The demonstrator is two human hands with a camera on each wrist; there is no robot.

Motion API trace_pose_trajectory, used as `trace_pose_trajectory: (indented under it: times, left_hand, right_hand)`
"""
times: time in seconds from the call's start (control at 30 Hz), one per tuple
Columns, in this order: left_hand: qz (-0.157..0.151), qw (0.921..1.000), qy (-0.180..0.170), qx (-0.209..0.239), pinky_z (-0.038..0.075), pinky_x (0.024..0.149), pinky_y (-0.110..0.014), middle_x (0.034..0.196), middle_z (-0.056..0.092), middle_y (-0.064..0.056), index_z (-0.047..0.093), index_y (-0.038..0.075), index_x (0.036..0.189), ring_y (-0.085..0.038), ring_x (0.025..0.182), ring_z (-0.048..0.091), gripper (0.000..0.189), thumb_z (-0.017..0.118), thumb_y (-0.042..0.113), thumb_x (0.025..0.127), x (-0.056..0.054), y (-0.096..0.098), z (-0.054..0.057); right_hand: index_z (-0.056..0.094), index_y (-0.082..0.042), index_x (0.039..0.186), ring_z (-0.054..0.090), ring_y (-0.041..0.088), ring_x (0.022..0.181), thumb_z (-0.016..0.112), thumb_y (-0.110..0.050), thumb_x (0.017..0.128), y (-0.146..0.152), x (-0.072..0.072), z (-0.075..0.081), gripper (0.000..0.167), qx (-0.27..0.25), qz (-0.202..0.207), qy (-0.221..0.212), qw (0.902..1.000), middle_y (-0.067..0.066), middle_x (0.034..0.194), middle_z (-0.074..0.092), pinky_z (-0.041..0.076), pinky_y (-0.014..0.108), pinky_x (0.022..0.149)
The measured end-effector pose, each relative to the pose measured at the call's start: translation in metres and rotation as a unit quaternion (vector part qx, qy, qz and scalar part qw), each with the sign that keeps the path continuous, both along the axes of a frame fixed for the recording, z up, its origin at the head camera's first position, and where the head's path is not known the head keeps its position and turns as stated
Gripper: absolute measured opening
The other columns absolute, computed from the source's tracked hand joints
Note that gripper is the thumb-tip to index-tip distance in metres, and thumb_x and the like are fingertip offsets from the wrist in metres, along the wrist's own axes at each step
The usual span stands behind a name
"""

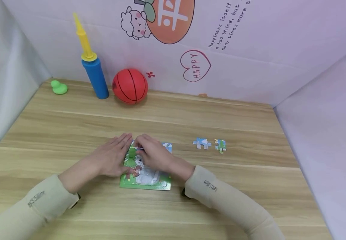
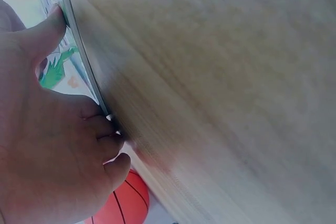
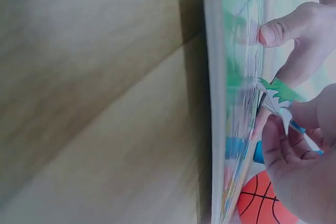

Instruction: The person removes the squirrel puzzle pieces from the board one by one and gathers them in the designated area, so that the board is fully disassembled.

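Note:
A jigsaw puzzle [image 1: 161,187] with a green border lies in its tray on the table. My left hand [image 1: 110,158] rests along its left side, fingers fairly straight at the edge and thumb pressing on the picture near the lower left. Over the upper part, my right hand [image 1: 156,155] pinches a puzzle piece [image 3: 281,92] with a green tree design between thumb and fingers. In the right wrist view this piece stands tilted up from the puzzle surface. The right hand hides part of the upper middle of the picture.
Two loose puzzle pieces, one mostly blue [image 1: 202,143] and one green [image 1: 221,145], lie right of the puzzle. Along the back wall stand a red ball [image 1: 130,86], a blue and yellow hand pump [image 1: 96,78] and a green toy duck [image 1: 59,87].

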State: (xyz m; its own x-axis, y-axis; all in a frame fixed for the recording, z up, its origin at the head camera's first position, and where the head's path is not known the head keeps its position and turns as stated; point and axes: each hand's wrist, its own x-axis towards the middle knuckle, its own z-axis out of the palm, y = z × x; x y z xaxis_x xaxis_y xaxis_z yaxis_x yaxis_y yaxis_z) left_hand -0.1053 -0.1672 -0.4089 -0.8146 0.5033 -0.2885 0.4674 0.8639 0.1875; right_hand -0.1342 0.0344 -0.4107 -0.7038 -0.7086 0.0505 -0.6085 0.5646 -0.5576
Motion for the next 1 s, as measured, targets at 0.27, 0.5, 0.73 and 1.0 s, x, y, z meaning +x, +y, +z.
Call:
trace_pose_trajectory:
  times: [0.27,0.5,0.73,1.0]
  left_hand:
    - [0.002,1.0000,-0.009,-0.003,0.025,0.132,-0.058,0.173,0.018,-0.026,0.023,-0.008,0.161,-0.044,0.162,0.019,0.109,0.065,0.065,0.092,-0.001,-0.003,-0.002]
    - [0.011,0.9997,-0.023,-0.001,0.024,0.133,-0.058,0.173,0.016,-0.026,0.021,-0.008,0.162,-0.045,0.162,0.017,0.111,0.066,0.065,0.092,0.000,-0.004,0.001]
    - [0.008,0.9997,-0.025,-0.002,0.024,0.133,-0.058,0.173,0.015,-0.026,0.020,-0.009,0.162,-0.045,0.162,0.017,0.110,0.066,0.064,0.092,0.001,-0.004,0.002]
    - [0.007,0.9996,-0.026,-0.003,0.024,0.133,-0.057,0.174,0.015,-0.025,0.020,-0.008,0.162,-0.044,0.162,0.017,0.110,0.065,0.064,0.092,0.000,-0.001,0.001]
  right_hand:
    - [0.061,-0.001,0.116,0.069,0.023,0.096,0.062,-0.002,0.101,0.038,-0.017,0.014,0.016,-0.064,-0.064,-0.055,0.9944,0.014,0.107,0.070,0.062,0.029,0.087]
    - [0.065,-0.004,0.108,0.057,0.018,0.083,0.063,-0.003,0.101,0.106,-0.040,0.022,0.008,-0.034,-0.118,-0.083,0.9889,0.010,0.099,0.067,0.052,0.027,0.071]
    - [0.067,-0.005,0.106,0.052,0.017,0.078,0.063,-0.004,0.101,0.133,-0.048,0.009,0.006,0.006,-0.118,-0.098,0.9881,0.008,0.095,0.067,0.048,0.025,0.068]
    - [0.071,-0.005,0.108,0.061,0.017,0.085,0.066,-0.005,0.100,0.133,-0.054,0.001,0.009,0.050,-0.121,-0.051,0.9901,0.008,0.098,0.072,0.056,0.031,0.077]
